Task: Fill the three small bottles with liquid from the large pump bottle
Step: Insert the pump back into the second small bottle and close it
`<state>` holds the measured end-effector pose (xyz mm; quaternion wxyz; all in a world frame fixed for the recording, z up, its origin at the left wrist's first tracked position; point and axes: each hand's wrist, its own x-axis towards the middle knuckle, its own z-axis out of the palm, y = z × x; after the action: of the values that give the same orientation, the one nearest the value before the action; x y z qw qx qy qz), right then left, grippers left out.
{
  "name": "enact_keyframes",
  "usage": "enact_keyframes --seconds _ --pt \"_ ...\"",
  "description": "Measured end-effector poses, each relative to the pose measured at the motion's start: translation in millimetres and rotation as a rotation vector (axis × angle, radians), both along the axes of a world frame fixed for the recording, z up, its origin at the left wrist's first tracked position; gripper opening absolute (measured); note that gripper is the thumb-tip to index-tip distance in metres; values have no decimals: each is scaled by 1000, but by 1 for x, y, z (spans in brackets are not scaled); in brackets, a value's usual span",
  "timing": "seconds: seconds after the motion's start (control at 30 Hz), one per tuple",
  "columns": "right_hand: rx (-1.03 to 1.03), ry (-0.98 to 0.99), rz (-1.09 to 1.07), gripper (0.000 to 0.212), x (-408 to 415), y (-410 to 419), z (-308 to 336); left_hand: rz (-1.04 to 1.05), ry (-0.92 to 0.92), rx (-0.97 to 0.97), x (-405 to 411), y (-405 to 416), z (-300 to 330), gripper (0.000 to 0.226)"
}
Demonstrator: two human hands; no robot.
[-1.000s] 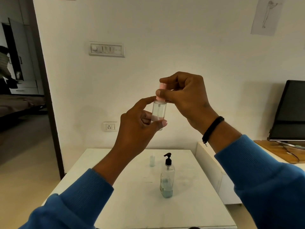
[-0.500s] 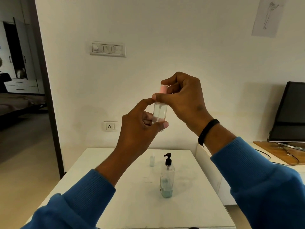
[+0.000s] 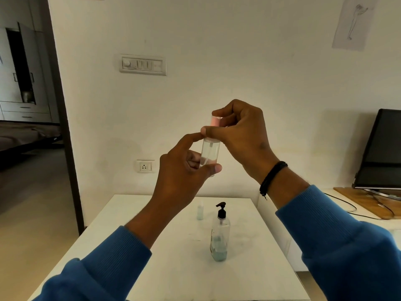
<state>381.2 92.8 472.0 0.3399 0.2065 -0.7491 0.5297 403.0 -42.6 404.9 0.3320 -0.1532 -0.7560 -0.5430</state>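
Reaching in from the bottom corners, two arms in blue ribbed sleeves (image 3: 112, 253) lift a small clear spray bottle with a pink cap (image 3: 210, 148) above the white table (image 3: 173, 268). The left hand (image 3: 184, 170) curls round the bottle's lower body — thumb across the front near the base, forefinger stretched up toward the neck. The right hand (image 3: 240, 131), a black cord bracelet (image 3: 272, 178) at its wrist, pinches the pink top between thumb and bent fingers.

Below, on the table, stands the large clear pump bottle with a black pump head (image 3: 219, 233), holding a pale blue-green liquid in its lower part; its label is too blurred to read. Just beyond and to its left stands a second small clear bottle (image 3: 200, 210), upright and apart from it.

Farther back on the wall are a white switch panel (image 3: 142, 65), a white socket (image 3: 145, 166) and a pencil sketch on paper (image 3: 352, 22) — no legible writing. A dark monitor (image 3: 382, 151) stands at the right.
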Motion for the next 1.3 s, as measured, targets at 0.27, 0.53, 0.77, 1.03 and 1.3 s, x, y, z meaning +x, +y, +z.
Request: enact_keyframes --seconds 0.27,0.53,0.77,1.03,1.3 --pt "9 8 46 25 0 -1 -4 34 7 -3 -3 -3 -2 62" --pt "22 5 14 23 -3 -3 -9 31 -12 0 -3 0 -8 61" --pt "48 -5 57 25 -4 -1 -12 48 -20 -6 -7 -4 -12 61" --pt "80 17 22 26 -3 -4 -15 71 -12 -7 -7 -2 -15 58" --pt "100 -5 0 25 -11 -4 -22 71 5 -27 -16 -5 -22 58"
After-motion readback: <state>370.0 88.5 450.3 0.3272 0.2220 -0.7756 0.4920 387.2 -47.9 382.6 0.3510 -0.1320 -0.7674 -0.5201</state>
